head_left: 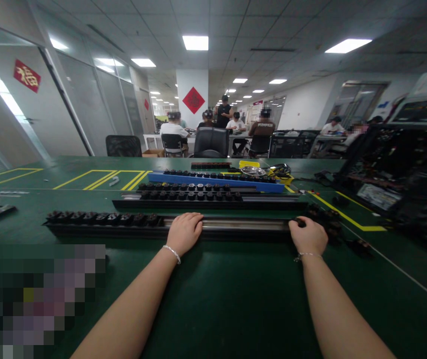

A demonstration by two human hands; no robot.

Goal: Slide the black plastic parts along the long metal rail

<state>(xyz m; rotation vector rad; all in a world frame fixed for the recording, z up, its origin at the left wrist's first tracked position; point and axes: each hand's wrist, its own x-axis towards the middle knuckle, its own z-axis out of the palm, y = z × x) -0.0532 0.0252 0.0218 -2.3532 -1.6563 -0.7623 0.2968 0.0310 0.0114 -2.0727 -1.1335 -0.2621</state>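
Observation:
A long black rail point(243, 233) with a bare metallic channel lies crosswise in front of me. Small black socket-like modules point(112, 218) sit in a row along its left part. My left hand point(185, 233) is closed over the rail, just right of the last module in the row. At the rail's right end, my right hand point(308, 235) pinches a small black socket-like module point(300, 223); its underside is hidden by the fingers. A pile of loose black modules point(327, 222) lies right beside that hand.
Behind the rail lie more black rails with modules point(194, 197) and a blue rail point(213, 180). A metal dish point(254, 171) and cables point(281, 171) stand farther back. Open electronic equipment point(381, 164) occupies the right side of the green table point(236, 299). People sit at distant tables.

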